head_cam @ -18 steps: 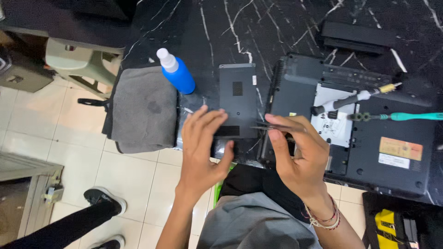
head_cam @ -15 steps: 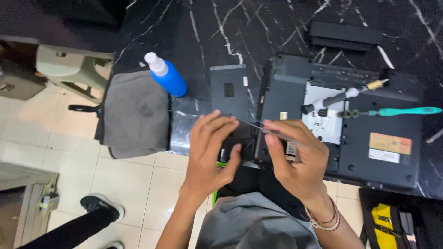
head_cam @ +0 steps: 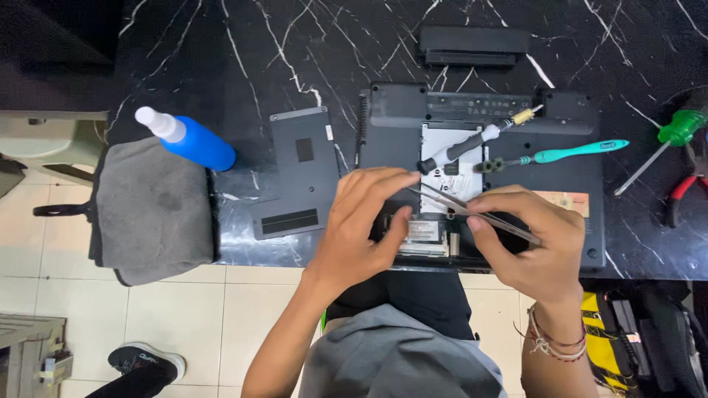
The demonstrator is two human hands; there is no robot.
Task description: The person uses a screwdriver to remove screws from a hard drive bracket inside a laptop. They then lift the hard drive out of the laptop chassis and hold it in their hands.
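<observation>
An opened black laptop [head_cam: 568,177] lies upside down on the black marble table [head_cam: 243,51], its silver inner bay [head_cam: 442,140] exposed. My right hand [head_cam: 535,243] pinches metal tweezers [head_cam: 479,212], whose tips point left toward my left hand. My left hand [head_cam: 361,225] rests over the laptop's near edge, fingers bent above a small metal part [head_cam: 424,232] in the open slot. A black-handled screwdriver [head_cam: 464,146] and a teal-handled tool [head_cam: 568,153] lie on the laptop.
A removed black cover panel [head_cam: 299,169] lies left of the laptop. A blue spray bottle [head_cam: 192,140] and grey cloth [head_cam: 151,210] sit at the table's left end. A black battery [head_cam: 472,44] lies at the back. A green screwdriver [head_cam: 675,133] and red pliers [head_cam: 682,195] lie right.
The camera view has shifted slightly, so everything sits further right in the frame. Both hands stay together over the laptop's near edge, with the tweezers still held.
</observation>
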